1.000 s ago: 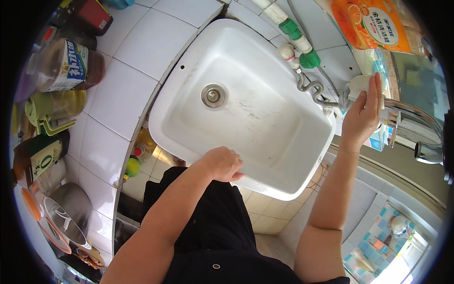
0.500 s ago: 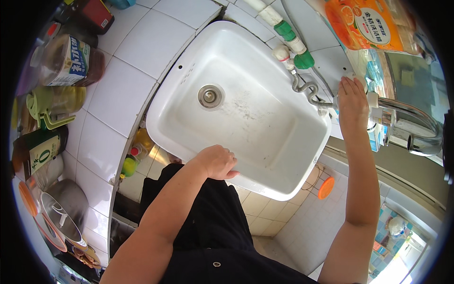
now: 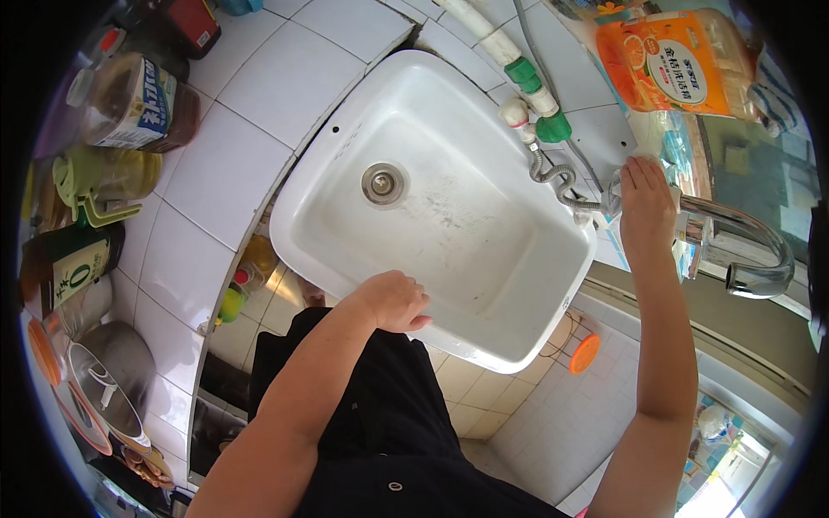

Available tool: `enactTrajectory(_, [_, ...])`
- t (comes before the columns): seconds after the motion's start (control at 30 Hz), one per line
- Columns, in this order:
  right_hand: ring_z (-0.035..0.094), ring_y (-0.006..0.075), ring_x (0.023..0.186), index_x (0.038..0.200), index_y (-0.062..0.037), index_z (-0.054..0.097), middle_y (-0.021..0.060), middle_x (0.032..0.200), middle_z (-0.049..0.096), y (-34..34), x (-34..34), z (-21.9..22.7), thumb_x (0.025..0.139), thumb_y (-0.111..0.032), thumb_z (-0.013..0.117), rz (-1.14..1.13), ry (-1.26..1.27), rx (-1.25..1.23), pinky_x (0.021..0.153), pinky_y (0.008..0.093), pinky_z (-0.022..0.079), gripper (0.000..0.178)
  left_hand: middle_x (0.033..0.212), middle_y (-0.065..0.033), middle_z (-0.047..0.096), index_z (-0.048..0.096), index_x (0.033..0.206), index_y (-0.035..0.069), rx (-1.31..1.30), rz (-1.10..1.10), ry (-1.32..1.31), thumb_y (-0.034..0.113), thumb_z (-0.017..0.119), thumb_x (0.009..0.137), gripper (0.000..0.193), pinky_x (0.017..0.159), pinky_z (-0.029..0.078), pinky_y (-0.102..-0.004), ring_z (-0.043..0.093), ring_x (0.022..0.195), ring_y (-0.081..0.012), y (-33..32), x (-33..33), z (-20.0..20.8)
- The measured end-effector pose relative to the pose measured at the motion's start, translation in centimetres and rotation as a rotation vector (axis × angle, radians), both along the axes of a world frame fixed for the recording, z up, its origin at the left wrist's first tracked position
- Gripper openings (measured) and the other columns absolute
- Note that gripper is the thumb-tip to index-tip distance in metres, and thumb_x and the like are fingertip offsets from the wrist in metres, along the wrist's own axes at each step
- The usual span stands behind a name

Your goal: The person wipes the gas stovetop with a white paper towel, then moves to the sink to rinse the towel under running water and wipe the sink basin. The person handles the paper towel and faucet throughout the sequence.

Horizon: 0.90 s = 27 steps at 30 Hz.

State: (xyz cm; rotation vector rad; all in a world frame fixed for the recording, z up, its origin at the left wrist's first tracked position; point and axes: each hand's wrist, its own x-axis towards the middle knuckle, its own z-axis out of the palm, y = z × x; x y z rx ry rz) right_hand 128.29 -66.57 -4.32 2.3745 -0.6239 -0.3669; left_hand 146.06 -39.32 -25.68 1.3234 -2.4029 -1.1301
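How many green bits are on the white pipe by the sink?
2. One green fitting sits higher up the white pipe, and another green fitting sits lower, near the coiled metal hose beside the sink. More may be hidden beyond the picture's edge.

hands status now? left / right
Left hand: curled over the front rim of the white sink, holding nothing.
Right hand: open, flat at the chrome tap base.
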Motion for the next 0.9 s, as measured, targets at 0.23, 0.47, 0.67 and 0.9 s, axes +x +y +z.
enactTrajectory(0.23, [0.054, 0.0265, 0.117, 0.107, 0.0027, 0.062, 0.0123, 0.114, 0.063, 0.9, 0.1, 1.2, 0.077, -0.001, 0.057, 0.089, -0.070, 0.043, 0.109, 0.0391, 0.035, 0.031, 0.079, -0.0074, 0.065, 0.063, 0.076, 0.006, -0.046, 0.051, 0.021, 0.040, 0.049, 0.091, 0.039, 0.071, 0.051, -0.0385, 0.063, 0.080, -0.0254, 0.5, -0.2, -0.9])
enactTrajectory(0.47, [0.055, 0.0250, 0.115, 0.105, 0.0026, 0.063, 0.0130, 0.114, 0.063, 1.0, -0.4, -0.5, 0.077, -0.001, 0.056, 0.126, -0.041, 0.125, 0.109, 0.0393, 0.037, 0.029, 0.086, -0.0082, 0.065, 0.062, 0.085, 0.006, -0.071, 0.070, 0.004, 0.035, 0.050, 0.091, 0.032, 0.073, 0.051, -0.0376, 0.062, 0.081, -0.0251, 0.4, -0.3, -1.0])
enactTrajectory(0.67, [0.059, 0.0252, 0.111, 0.105, -0.0003, 0.065, 0.0103, 0.114, 0.065, 5.8, -2.0, -0.1, 0.078, -0.001, 0.057, 0.140, -0.295, 0.264, 0.101, 0.0405, 0.045, 0.028, 0.121, -0.0105, 0.057, 0.049, 0.128, 0.008, 0.304, 0.485, 0.386, 0.035, 0.046, 0.097, 0.041, 0.084, 0.050, -0.0374, 0.062, 0.099, -0.0227, -1.5, -0.3, 1.9])
enactTrajectory(0.9, [0.054, 0.0295, 0.119, 0.122, -0.0005, 0.056, 0.0131, 0.128, 0.057, 8.3, -0.9, 0.2, 0.076, 0.002, 0.059, 0.122, -0.593, 0.472, 0.102, 0.0439, 0.043, 0.046, 0.138, -0.0059, 0.045, 0.030, 0.145, 0.011, 0.692, 0.801, 1.636, 0.043, 0.043, 0.100, 0.057, 0.098, 0.042, -0.0338, 0.045, 0.126, -0.0182, -11.2, -6.2, 16.3])
